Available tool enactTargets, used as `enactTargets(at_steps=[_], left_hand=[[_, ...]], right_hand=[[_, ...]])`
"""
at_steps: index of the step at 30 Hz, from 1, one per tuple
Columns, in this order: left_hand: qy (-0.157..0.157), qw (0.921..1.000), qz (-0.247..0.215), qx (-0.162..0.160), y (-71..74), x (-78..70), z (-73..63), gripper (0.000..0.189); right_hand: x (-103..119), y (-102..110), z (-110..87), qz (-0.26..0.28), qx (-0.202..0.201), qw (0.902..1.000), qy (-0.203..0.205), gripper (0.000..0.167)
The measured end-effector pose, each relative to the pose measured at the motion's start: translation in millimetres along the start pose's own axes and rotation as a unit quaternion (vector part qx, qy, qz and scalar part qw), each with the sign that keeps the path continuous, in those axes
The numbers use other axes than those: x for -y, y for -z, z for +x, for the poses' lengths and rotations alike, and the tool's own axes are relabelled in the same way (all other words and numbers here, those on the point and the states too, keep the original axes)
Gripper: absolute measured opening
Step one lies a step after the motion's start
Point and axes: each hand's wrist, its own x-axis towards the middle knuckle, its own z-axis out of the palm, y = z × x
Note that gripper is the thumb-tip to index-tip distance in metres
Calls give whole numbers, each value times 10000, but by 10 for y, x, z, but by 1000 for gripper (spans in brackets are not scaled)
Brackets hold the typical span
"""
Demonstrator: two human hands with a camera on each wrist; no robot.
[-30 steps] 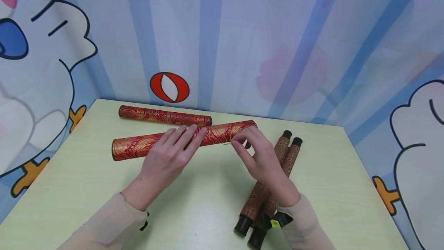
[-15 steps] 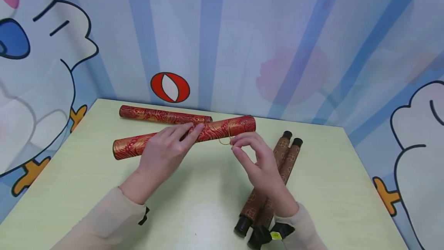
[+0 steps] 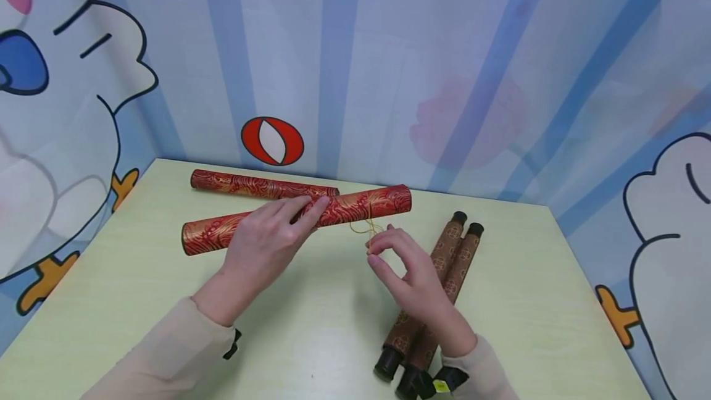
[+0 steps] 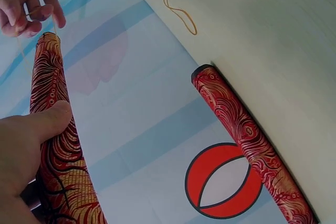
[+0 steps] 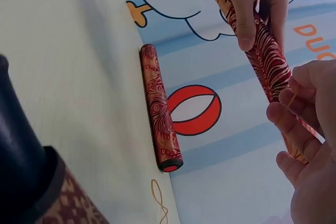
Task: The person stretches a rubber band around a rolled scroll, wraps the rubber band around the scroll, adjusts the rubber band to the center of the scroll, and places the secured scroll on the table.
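Left grip (image 3: 271, 239), per the head view, holds from above a red-and-gold swirl-patterned roll (image 3: 383, 204), fingers laid across its middle. Right grip (image 3: 413, 270) pinches a thin yellow cord (image 3: 370, 230) hanging below the right part of that roll, thumb and forefinger nearly meeting. The held roll slants above the tabletop (image 3: 311, 338), nearer the person than a second red patterned roll (image 3: 263, 184). Two brown patterned rolls with black end caps (image 3: 404, 329) lie side by side, partly covered by the right arm. Assessed risk: a backward swing of that arm could knock them.

Left wrist view: the thumb lies on the held roll; cord runs between its far end and the right fingers. A loose orange-yellow loop of string (image 4: 185, 13) lies on the tabletop near the second roll's black-rimmed end; a dragging sleeve might sweep it off.

Right wrist view: fingertips meet on the cord; whether it is knotted cannot be determined. Assessed risks: uneven pulling could tighten a tangle; a hard tug against a slack left hold could twist the roll loose.
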Motion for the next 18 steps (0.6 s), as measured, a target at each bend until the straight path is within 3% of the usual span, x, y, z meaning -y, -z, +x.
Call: enactTargets(at_steps=[10,18], left_hand=[[113,9996,41,260,-42,-9,-3,60],[151,9998,-91,68,-15,29,34,56]], right_hand=[[258,42,41,449,-218,9983,294,1],[344,55,24,550,-60,9972,498,20]])
